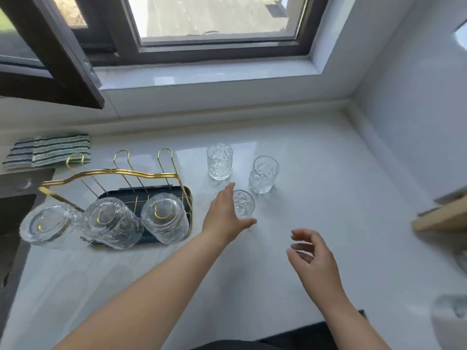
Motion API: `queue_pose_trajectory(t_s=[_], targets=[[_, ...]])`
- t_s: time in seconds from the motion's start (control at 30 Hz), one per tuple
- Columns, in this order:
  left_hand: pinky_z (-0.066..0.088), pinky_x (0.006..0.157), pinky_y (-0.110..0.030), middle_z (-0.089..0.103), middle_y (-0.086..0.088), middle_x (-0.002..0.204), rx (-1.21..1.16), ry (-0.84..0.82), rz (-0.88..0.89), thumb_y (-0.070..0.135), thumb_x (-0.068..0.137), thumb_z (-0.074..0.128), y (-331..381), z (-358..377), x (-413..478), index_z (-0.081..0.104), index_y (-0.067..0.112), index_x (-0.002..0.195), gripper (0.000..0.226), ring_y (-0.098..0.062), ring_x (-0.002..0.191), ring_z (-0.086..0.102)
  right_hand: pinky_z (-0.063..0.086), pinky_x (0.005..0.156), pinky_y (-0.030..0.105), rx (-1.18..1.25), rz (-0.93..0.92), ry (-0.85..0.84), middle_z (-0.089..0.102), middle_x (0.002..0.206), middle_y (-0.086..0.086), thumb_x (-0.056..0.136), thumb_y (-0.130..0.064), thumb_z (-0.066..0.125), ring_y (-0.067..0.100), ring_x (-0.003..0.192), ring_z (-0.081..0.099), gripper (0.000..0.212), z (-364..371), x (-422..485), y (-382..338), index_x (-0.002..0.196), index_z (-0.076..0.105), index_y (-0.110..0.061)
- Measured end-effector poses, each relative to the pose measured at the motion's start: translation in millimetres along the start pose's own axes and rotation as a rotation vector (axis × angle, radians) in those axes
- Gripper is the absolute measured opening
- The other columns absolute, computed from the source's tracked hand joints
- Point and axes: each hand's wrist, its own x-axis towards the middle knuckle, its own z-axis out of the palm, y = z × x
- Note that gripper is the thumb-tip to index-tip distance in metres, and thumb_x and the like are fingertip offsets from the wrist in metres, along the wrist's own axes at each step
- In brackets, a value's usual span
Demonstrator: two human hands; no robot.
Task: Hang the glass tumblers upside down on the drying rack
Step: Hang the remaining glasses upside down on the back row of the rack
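A gold wire drying rack (121, 173) on a dark tray stands at the left of the white counter. Three glass tumblers hang upside down on its front prongs: one at the left (48, 223), one in the middle (111, 223), one at the right (164, 217). Three back prongs are bare. Three more tumblers stand upright to the right of the rack: a far one (219, 161), a right one (263, 174) and a near one (244, 204). My left hand (225, 218) is spread beside the near tumbler, fingers apart, touching or almost touching it. My right hand (313, 256) hovers open over the counter, holding nothing.
Striped folded cloths (50, 150) lie behind the rack. A dark sink (15, 210) lies at the far left edge. An open window frame (63, 59) juts over the counter's left back. A wooden block (444, 213) stands at the right edge.
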Motion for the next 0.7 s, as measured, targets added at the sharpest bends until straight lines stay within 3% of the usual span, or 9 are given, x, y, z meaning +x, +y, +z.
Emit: queue_pose_trajectory(t_s=[0.23,0.33,0.4,0.5,0.57,0.63,0.7], targets=[[0.036,0.094,-0.03,0.052,-0.002,0.127,-0.042,0.091,0.021,0.033,0.062,0.078,-3,1,-3,0.042,0.021,0.127,0.075,-0.023,0.119,0.044,0.045,0.061,0.004,0.003,0.145,-0.082,0.063,0.102,-0.008,0.082,-0.005,0.059,-0.006,0.078,0.059,0.024,1,-9,4,0.092,0.059,-0.027],[0.038,0.092,-0.026,0.055,0.001,0.122,-0.121,0.122,0.066,0.031,0.06,0.079,7,-12,-19,0.046,0.021,0.122,0.071,-0.018,0.114,0.049,0.048,0.071,0.013,0.024,0.225,-0.136,0.064,0.105,-0.005,0.084,-0.015,0.061,0.002,0.087,0.061,0.017,10,-11,3,0.093,0.06,-0.029],[0.041,0.09,-0.024,0.056,0.006,0.118,-0.213,0.135,0.103,0.033,0.06,0.08,17,-25,-36,0.047,0.024,0.118,0.068,-0.011,0.107,0.052,0.052,0.08,0.026,0.187,0.313,-0.172,0.064,0.111,0.005,0.086,-0.026,0.06,0.013,0.094,0.064,0.014,16,-11,-3,0.1,0.061,-0.024],[0.046,0.085,-0.016,0.055,0.015,0.114,-0.365,0.117,0.161,0.032,0.06,0.08,33,-48,-66,0.046,0.032,0.112,0.062,0.004,0.101,0.051,0.057,0.078,0.039,0.603,0.469,-0.281,0.064,0.115,0.011,0.078,-0.052,0.058,0.025,0.1,0.067,0.046,24,-8,-20,0.112,0.052,-0.021],[0.045,0.082,-0.01,0.055,0.018,0.112,-0.438,0.117,0.202,0.029,0.06,0.08,41,-63,-85,0.046,0.035,0.11,0.061,0.006,0.104,0.05,0.057,0.082,0.045,0.815,0.481,-0.423,0.061,0.124,0.013,0.073,-0.062,0.06,0.032,0.108,0.063,0.059,28,-4,-36,0.12,0.048,-0.029],[0.045,0.081,-0.007,0.057,0.02,0.108,-0.5,0.117,0.227,0.024,0.059,0.079,45,-76,-101,0.047,0.034,0.11,0.061,0.004,0.105,0.052,0.051,0.093,0.046,0.933,0.399,-0.601,0.053,0.136,0.013,0.076,-0.061,0.056,0.034,0.121,0.053,0.067,32,0,-54,0.132,0.044,-0.027],[0.044,0.079,-0.005,0.057,0.02,0.107,-0.542,0.107,0.247,0.017,0.059,0.079,44,-85,-113,0.048,0.03,0.112,0.063,0.004,0.104,0.055,0.051,0.093,0.042,0.952,0.345,-0.682,0.05,0.138,0.015,0.075,-0.054,0.065,0.035,0.125,0.049,0.072,38,2,-69,0.134,0.044,-0.018]])
